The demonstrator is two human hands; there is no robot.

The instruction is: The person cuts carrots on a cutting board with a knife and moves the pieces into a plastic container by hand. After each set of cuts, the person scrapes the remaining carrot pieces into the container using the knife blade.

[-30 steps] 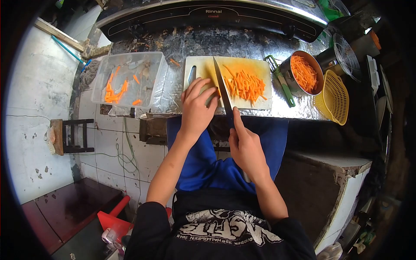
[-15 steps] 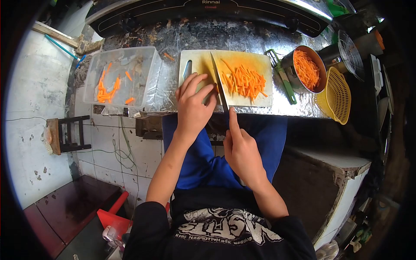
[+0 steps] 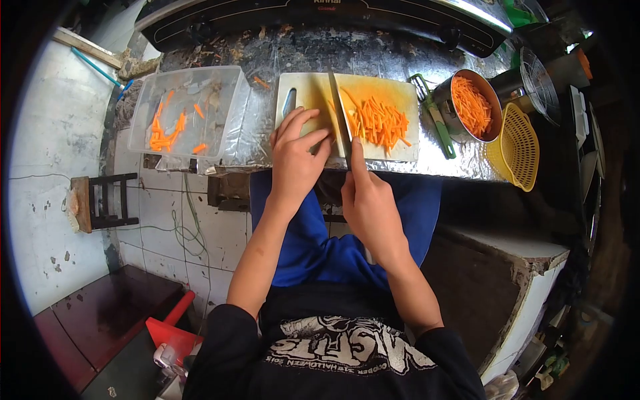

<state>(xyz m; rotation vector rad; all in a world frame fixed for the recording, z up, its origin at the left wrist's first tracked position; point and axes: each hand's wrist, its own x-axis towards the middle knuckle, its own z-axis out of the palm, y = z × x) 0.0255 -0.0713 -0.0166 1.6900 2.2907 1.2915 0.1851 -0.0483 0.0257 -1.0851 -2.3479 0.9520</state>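
Note:
My right hand (image 3: 373,210) is closed around the handle of a long kitchen knife (image 3: 338,110), its index finger stretched along the blade. The knife stands over a white cutting board (image 3: 308,85), pointing away from me. Just left of the blade, my left hand (image 3: 299,150) rests on the board with bent fingers, pressing on a carrot piece that they mostly hide; a thin bit of orange shows beside the knife. To the right of the blade lies a pile of carrot strips (image 3: 383,123).
A clear plastic container (image 3: 230,113) with some carrot pieces stands on the left. Right of the board are a green peeler (image 3: 440,127), a metal pot (image 3: 497,127) full of carrot strips and a yellow basket (image 3: 517,150). A black stove (image 3: 253,25) lies behind.
The knife and my right hand have moved slightly away from me, with the blade now closer to the strip pile. My left hand has barely shifted.

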